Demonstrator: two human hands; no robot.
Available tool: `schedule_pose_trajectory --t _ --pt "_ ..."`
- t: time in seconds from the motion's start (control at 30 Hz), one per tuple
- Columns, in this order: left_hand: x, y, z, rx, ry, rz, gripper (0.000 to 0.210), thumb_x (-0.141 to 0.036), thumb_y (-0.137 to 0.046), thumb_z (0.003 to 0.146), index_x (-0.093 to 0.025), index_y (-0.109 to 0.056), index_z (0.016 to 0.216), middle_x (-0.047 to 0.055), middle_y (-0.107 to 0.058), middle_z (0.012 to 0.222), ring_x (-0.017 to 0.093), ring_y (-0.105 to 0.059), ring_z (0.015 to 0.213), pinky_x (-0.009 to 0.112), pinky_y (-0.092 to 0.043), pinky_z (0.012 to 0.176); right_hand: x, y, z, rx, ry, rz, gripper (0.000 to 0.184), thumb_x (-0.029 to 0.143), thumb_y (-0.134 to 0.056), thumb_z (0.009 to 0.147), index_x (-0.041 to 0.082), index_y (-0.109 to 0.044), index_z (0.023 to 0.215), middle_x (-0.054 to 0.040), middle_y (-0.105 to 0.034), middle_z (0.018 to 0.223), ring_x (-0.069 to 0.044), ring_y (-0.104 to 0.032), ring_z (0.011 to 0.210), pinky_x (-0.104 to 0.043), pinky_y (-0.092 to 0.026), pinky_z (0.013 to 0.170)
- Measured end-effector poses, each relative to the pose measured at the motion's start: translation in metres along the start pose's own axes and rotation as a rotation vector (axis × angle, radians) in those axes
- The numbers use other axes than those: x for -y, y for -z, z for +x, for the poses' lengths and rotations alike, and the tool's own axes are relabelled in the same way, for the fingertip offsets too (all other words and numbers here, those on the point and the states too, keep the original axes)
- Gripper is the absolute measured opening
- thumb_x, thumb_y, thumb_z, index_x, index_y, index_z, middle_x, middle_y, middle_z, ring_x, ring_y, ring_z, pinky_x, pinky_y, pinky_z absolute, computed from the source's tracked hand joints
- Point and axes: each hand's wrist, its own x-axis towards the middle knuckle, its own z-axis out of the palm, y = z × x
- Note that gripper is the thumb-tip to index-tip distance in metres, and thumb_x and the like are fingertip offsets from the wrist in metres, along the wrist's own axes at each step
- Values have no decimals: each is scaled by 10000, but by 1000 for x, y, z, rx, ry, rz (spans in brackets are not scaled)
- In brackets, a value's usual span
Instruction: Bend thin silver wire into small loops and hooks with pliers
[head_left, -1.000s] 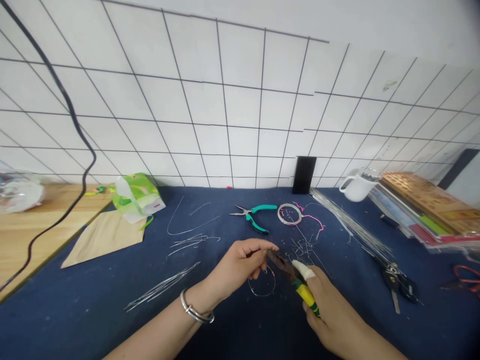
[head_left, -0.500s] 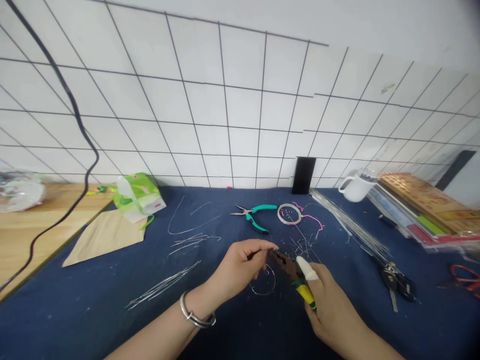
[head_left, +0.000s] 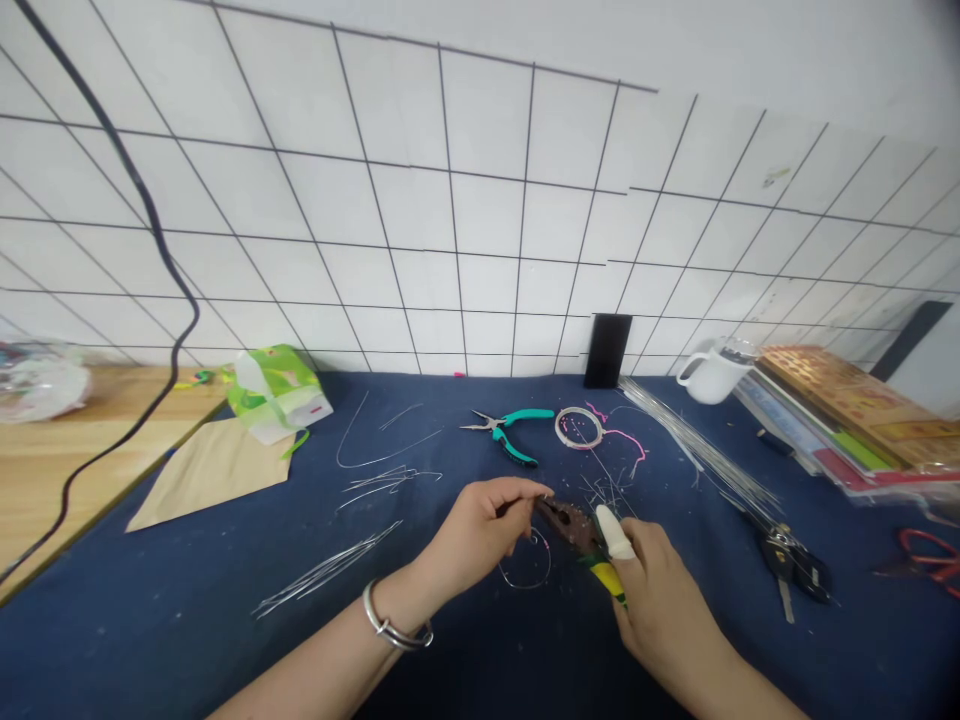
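Note:
My right hand [head_left: 656, 570], its thumb wrapped in white, is closed around the yellow-and-green handles of rusty-jawed pliers [head_left: 570, 523]. The pliers' tips meet the fingertips of my left hand [head_left: 487, 530], which is pinched shut on a thin wire [head_left: 526, 587]. That wire curves in a loop below the fingers, with a small pink part on its right side. The exact spot where jaws and wire meet is too small to make out. Beyond my hands lie short wire pieces [head_left: 606, 492] and teal-handled needle-nose pliers [head_left: 517, 432].
A wire coil [head_left: 559, 428] with pink thread sits behind the pliers. Bundled wires [head_left: 330, 567] lie at left, longer wires [head_left: 705, 455] at right. Keys [head_left: 784, 570], red-handled scissors [head_left: 930, 555], a white mug [head_left: 712, 375], stacked books [head_left: 847, 420] and a green packet [head_left: 274, 390] surround the blue cloth.
My right hand has shifted slightly right and the pliers' handles have tilted a little. My left hand stays nearly in place, still pinching the wire.

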Motion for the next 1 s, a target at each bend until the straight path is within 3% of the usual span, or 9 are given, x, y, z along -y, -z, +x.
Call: schedule_pose_trajectory --t 0.17,0.3,0.4,0.57,0.63,0.73,0.9,1.0 --pt "3 2 5 -8 19 -16 273 -280 -454 826 -182 -638 1002 -25 -523 620 54 -425 450 181 -344 449 6 11 3 241 -134 336 538 51 -433 723 155 -375 1248 -142 -442 1146 -245 -483 1018 -431 -442 882" --pt "5 10 10 -98 -41 76 258 -289 -458 833 -190 -632 996 -19 -532 656 70 -471 491 190 -381 481 8 21 5 396 -207 585 637 88 -440 744 220 -284 1348 -111 -410 1293 -237 -404 1196 -448 -321 1016" --pt "5 18 12 -124 -79 188 254 -268 -436 842 -202 -632 989 -13 -562 674 84 -495 501 200 -402 493 9 25 6 475 -257 759 688 84 -476 706 254 -304 1350 -71 -400 1341 -228 -353 1255 -433 -240 1063" --pt "4 24 13 -210 -274 495 260 -212 -435 839 -222 -665 958 22 -680 845 150 -612 732 253 -471 688 12 24 7 523 -444 1032 653 125 -520 712 210 -329 1331 -67 -573 1086 -214 -553 988 -372 -424 884" --pt "6 25 12 -233 -331 583 267 -190 -431 840 -228 -668 958 20 -690 932 168 -621 840 268 -469 768 14 22 8 542 -540 1172 606 149 -523 723 193 -347 1302 -61 -586 1018 -193 -578 869 -333 -474 765" --pt "10 28 7 -210 -335 678 265 -172 -429 838 -227 -667 939 13 -693 925 170 -625 850 272 -468 791 17 20 10 551 -654 1290 562 186 -557 715 184 -384 1250 -61 -583 995 -176 -580 788 -305 -489 670" --pt "15 44 -18 -161 -289 733 250 -170 -430 835 -222 -665 905 6 -691 872 157 -623 804 256 -468 758 22 21 15 561 -702 1268 541 260 -597 712 194 -422 1219 -63 -598 1000 -186 -600 785 -311 -494 660" --pt "9 65 -35 -185 -263 678 243 -207 -421 854 -209 -659 901 16 -685 888 154 -614 813 252 -463 755 31 24 19 574 -638 1161 556 278 -546 753 201 -376 1277 -73 -596 1041 -196 -602 827 -333 -497 700"
